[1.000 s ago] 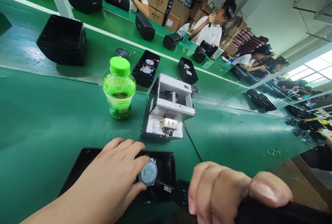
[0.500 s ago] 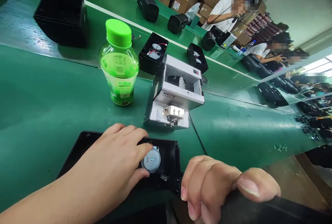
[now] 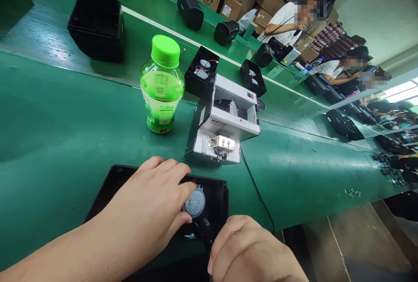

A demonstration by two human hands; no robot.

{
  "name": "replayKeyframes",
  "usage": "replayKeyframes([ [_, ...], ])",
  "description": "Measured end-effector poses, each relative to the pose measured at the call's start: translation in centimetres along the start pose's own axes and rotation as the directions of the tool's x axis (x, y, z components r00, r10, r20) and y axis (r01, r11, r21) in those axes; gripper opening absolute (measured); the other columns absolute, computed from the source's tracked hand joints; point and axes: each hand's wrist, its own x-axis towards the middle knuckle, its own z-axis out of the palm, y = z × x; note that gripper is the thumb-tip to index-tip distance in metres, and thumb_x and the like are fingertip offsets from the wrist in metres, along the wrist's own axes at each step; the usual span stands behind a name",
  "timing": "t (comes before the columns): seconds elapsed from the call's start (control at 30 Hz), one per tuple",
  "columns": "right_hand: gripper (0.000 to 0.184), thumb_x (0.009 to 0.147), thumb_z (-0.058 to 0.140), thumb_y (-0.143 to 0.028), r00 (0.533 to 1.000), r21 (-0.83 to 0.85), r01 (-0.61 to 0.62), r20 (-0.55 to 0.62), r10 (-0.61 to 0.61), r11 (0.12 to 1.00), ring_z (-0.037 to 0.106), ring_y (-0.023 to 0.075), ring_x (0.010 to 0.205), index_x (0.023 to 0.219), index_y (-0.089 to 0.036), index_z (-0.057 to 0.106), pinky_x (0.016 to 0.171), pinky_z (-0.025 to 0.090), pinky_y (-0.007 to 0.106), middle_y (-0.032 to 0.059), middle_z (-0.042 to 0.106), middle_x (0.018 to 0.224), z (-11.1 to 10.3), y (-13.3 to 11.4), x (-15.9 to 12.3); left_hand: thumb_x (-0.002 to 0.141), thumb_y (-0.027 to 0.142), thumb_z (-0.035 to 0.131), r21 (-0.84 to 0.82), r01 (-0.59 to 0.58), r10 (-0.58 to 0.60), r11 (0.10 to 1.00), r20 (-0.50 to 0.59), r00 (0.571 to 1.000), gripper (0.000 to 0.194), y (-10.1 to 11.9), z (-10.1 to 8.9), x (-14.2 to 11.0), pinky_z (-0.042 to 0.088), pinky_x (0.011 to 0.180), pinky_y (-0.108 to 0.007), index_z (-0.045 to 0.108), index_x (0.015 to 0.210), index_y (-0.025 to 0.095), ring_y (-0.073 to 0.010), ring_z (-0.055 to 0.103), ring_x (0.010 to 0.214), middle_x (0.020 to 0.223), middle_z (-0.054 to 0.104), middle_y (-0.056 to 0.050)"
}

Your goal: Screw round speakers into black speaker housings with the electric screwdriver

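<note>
The right hand has been lowered since the earlier frame and is no longer closed on the black strip along the near edge. It is now positioned at the bottom of the view, just beside the near corner of a black speaker housing. Its grip is curled and narrow, but whether anything is held in it cannot be determined.

The housing is laid open side up on the green bench. A round speaker driver is seated inside it, toward the right side. The left hand is placed over the housing, with its grip spread around the driver: the fingertips are set against the upper rim and the thumb against the lower rim.

A green-capped plastic bottle is stood upright beyond the left hand. A white screw feeder is positioned to its right, and a black cable is run from the feeder along the bench. Two further open housings are placed beyond these, the nearer fitted with two drivers and red wiring.
</note>
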Motion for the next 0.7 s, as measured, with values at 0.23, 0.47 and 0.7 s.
replayKeyframes([
  [0.23, 0.048, 0.139, 0.051, -0.040, 0.984, -0.070, 0.159, 0.091, -0.153, 0.985, 0.094, 0.0204, 0.067, 0.111, -0.028, 0.088, 0.077, 0.082, 0.036, -0.0003, 0.095, 0.082, 0.8, -1.8, 1.8, 0.086, 0.049, 0.122, 0.017, 0.008, -0.008, 1.000, -0.006, 1.000, 0.043, -0.2, 0.9, -0.2, 0.058, 0.103, -0.054, 0.098, 0.118, 0.031, -0.0349, 0.084, 0.118, 0.134, 0.093, -0.005],
  [0.47, 0.054, 0.139, 0.048, -0.039, 0.991, -0.186, 0.132, -0.006, -0.135, 0.974, 0.097, 0.0213, 0.073, 0.111, -0.026, 0.093, 0.082, 0.087, 0.039, 0.0012, 0.097, 0.085, 1.3, -2.7, 2.1, 0.087, 0.051, 0.122, -0.016, 0.016, -0.016, 1.000, 0.013, 1.000, 0.043, -0.4, 1.0, -0.2, 0.061, 0.107, -0.056, 0.097, 0.116, 0.032, -0.0352, 0.086, 0.120, 0.134, 0.094, -0.005],
  [0.7, 0.030, 0.135, 0.067, -0.048, 0.825, -0.026, 0.322, -0.483, -0.294, 0.946, 0.059, 0.0175, 0.032, 0.157, -0.044, 0.087, 0.043, 0.062, 0.033, -0.0097, 0.078, 0.063, 1.5, -2.0, 4.2, 0.075, 0.041, 0.128, -0.016, -0.006, 0.005, 1.000, -0.087, 0.996, 0.051, -0.4, 0.4, -0.3, 0.069, 0.116, -0.060, 0.098, 0.116, 0.033, -0.0378, 0.092, 0.123, 0.138, 0.098, -0.006],
])
